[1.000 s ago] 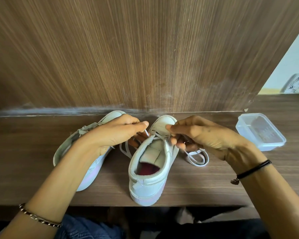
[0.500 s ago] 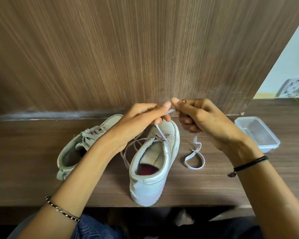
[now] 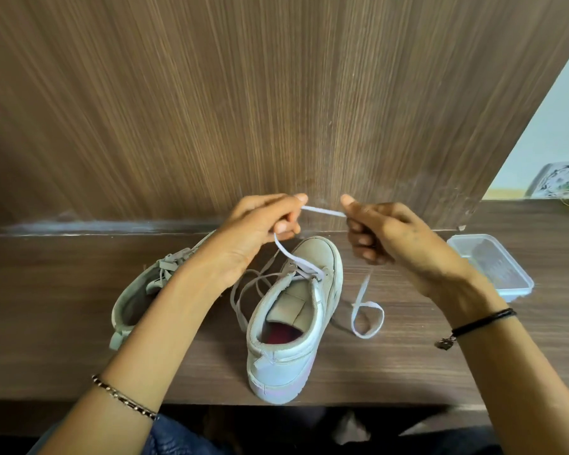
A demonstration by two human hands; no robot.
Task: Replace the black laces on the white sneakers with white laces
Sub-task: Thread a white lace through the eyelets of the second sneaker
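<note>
The left hand (image 3: 257,234) and right hand (image 3: 391,238) hang above the sneaker (image 3: 296,323), fingers curled, each pinching the white lace (image 3: 322,211).

Likely a home: wood-laminate desk (image 3: 63,323) against matching panel (image 3: 243,93).

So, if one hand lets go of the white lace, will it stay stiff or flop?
Probably floppy: the white lace runs straight only between the left hand and right hand, while its tail coils loosely on the table. Likely light too: thin and flat.
</note>
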